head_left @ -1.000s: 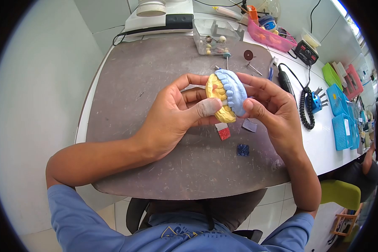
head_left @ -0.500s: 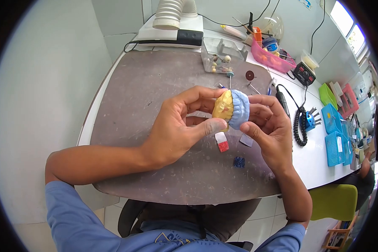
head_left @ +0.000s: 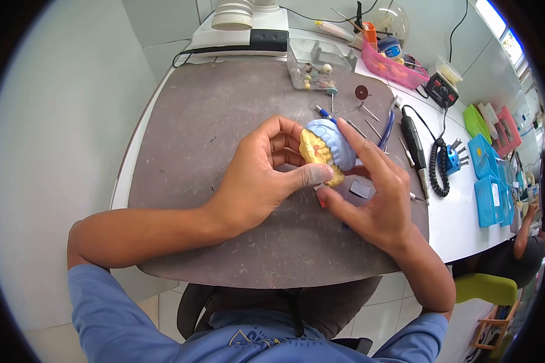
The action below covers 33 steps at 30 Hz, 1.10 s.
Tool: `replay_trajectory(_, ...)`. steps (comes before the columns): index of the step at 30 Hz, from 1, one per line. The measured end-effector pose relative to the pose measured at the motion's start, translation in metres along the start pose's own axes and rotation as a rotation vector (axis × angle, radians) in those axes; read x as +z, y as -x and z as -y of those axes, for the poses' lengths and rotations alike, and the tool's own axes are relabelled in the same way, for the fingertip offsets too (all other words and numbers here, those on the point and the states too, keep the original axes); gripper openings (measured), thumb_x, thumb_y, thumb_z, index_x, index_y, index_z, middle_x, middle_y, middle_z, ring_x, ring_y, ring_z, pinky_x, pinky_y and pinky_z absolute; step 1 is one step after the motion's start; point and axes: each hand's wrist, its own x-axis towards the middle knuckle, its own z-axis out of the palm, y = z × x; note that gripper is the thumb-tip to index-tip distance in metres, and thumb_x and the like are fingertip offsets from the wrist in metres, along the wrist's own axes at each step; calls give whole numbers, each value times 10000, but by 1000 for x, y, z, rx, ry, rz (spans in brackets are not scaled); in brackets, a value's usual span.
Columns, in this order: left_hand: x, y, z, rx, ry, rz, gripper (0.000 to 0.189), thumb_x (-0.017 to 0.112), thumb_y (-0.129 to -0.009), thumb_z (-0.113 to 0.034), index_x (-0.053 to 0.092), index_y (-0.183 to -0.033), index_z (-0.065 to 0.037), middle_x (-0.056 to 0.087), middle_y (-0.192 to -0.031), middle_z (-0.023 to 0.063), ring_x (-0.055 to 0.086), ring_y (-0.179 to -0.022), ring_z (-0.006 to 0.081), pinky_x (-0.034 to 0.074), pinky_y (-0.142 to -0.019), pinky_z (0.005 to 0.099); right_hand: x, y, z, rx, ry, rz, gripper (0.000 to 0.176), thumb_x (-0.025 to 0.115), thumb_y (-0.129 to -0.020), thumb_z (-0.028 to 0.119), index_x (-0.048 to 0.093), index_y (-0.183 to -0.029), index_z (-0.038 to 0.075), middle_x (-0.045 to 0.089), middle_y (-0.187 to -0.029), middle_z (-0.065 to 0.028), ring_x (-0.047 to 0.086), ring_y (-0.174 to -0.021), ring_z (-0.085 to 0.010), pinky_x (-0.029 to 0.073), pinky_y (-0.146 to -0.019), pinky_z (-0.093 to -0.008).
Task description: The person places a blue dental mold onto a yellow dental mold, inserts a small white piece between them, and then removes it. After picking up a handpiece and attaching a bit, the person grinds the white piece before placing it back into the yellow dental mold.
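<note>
A yellow dental cast and a blue dental cast are set against each other above the brown bench mat. My left hand grips the yellow cast, its thumb on the lower part and its fingers behind. My right hand is at the blue cast, with the index finger along its upper right side and the thumb lower down, apart from the cast. Under the hands lie a small grey square and a red and white piece, mostly hidden by my right thumb.
A clear box of small parts stands at the mat's back edge. A pink basket, a black handpiece, a blue bur stand and blue baskets are on the right. Another person's arm shows far right.
The casts have tilted and turned, showing more of the yellow one's inner side. My right hand has shifted round the blue cast, its thumb lower. The view has moved slightly.
</note>
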Motion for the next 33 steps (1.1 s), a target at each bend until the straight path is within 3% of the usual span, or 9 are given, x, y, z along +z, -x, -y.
replay_trajectory(6,2,1,0,-82,90,41,412,734,-828,-70,458,-1132,-28,597,-1078,94,604,-1017,142,495,-935,285,0,4,-6,-66,129,4,700,798,-669,136,529,-1307,33,650,-1016,-172,665,-832,-270,550,-710,-346)
replay_trajectory(12,3,0,7,-4,59,63,417,731,-822,-44,465,-1142,-25,600,-1089,93,606,-1023,139,487,-947,286,-5,1,-1,-137,205,-5,675,767,-658,100,544,-1291,33,653,-1075,-180,659,-869,-296,535,-763,-368)
replay_trajectory(15,6,0,7,47,111,36,429,785,-787,-124,500,-1091,-24,617,-999,74,597,-928,118,509,-842,270,-8,1,2,-138,211,1,664,753,-653,82,549,-1283,30,654,-1085,-177,658,-879,-297,531,-775,-370)
replay_trajectory(17,3,0,3,-13,63,83,433,742,-810,-41,467,-1145,-30,603,-1097,84,600,-1042,143,484,-948,285,-8,1,3,-136,207,3,659,747,-652,76,552,-1280,28,655,-1084,-173,658,-879,-293,530,-775,-369)
replay_trajectory(24,4,0,2,107,105,49,537,735,-799,-15,440,-1247,-18,541,-1207,113,559,-1120,153,485,-981,318,-9,0,1,-136,189,-17,632,735,-655,70,561,-1261,29,649,-1097,-182,655,-905,-293,526,-787,-367)
replay_trajectory(26,-1,-6,0,167,25,142,617,745,-782,-11,434,-1314,-21,510,-1256,111,548,-1135,156,483,-994,328,-8,0,-3,-142,161,-22,626,732,-653,69,564,-1256,30,650,-1097,-183,656,-917,-286,525,-792,-364)
replay_trajectory(28,-5,-8,-3,177,-26,148,628,755,-771,-17,447,-1318,-27,515,-1255,99,544,-1140,154,486,-984,324,-6,-1,-7,-30,-33,-31,617,720,-643,63,570,-1240,30,642,-1090,-170,644,-943,-269,517,-813,-363)
replay_trajectory(33,-10,-10,0,293,-220,125,617,784,-742,-43,498,-1289,-41,523,-1261,76,532,-1157,158,489,-957,326,-5,-3,-8,-12,-76,-40,597,709,-633,62,579,-1215,25,602,-1103,-151,608,-991,-267,502,-836,-357)
